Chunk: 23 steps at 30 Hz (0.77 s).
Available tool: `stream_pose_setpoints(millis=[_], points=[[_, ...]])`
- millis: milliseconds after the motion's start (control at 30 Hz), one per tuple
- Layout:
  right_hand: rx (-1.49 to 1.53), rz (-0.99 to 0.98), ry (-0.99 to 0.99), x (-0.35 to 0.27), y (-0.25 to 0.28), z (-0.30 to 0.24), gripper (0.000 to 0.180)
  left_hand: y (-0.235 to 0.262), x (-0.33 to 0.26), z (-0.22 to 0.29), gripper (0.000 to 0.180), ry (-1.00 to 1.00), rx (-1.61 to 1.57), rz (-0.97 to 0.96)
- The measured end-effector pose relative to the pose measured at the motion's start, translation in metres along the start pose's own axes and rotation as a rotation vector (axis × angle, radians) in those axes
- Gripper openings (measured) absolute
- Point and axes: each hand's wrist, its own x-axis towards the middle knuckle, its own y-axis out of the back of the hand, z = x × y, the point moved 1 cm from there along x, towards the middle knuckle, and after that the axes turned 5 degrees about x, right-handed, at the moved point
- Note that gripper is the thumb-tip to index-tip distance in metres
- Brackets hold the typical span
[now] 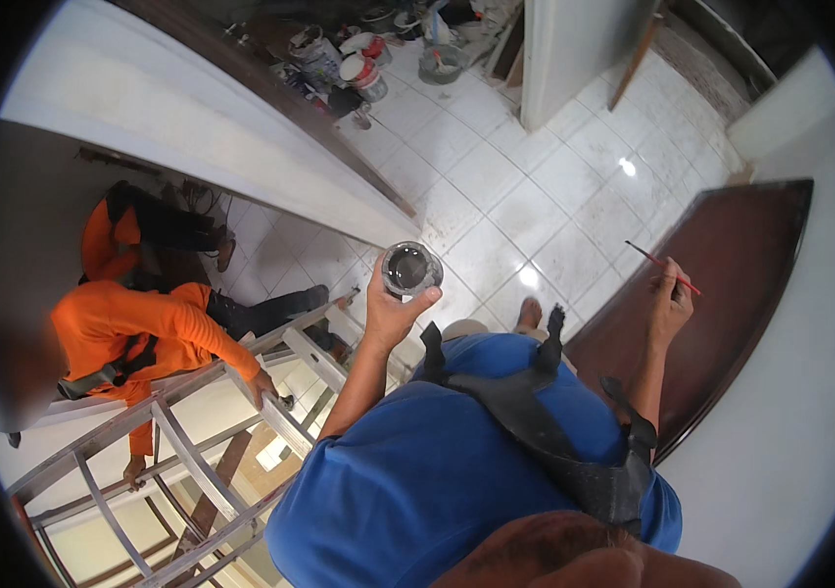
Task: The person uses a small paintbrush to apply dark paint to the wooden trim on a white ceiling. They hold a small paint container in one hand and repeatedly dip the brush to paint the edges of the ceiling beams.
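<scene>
My left hand [393, 316] is wrapped round a small round cup [390, 267], held upright in front of my body. Dark, shiny liquid shows inside it, and its rim looks smeared. To the right, my right hand [670, 306] is closed on a thin paintbrush [654, 261] with a red handle. The brush's dark, narrow tip points up and to the left, well apart from the cup. Nearest to this hand is a dark reddish-brown door [731, 294], though I cannot tell whether the brush touches it.
An aluminium ladder [197, 446] fills the lower left. A person in an orange top [133, 323] grips it, and another person in orange [109, 240] is behind. Buckets [363, 73] and clutter lie at the far end of the white tiled floor [496, 186]. A white wall edge [212, 118] is at left.
</scene>
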Motion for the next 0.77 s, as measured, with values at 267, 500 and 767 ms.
stream_pose_setpoints(millis=[267,500,767], points=[[0.162,-0.384,-0.018,0.160,-0.197,-0.022,0.028,-0.025,0.151,0.005,0.071,0.037,-0.025,0.189],[0.136,-0.551,-0.036,0.266,-0.398,-0.005,0.030,0.012,0.323,-0.040,0.068,0.034,-0.056,0.366],[0.145,-0.786,0.058,0.378,-0.615,-0.030,0.037,0.058,0.479,-0.045,0.073,0.061,-0.022,0.515]])
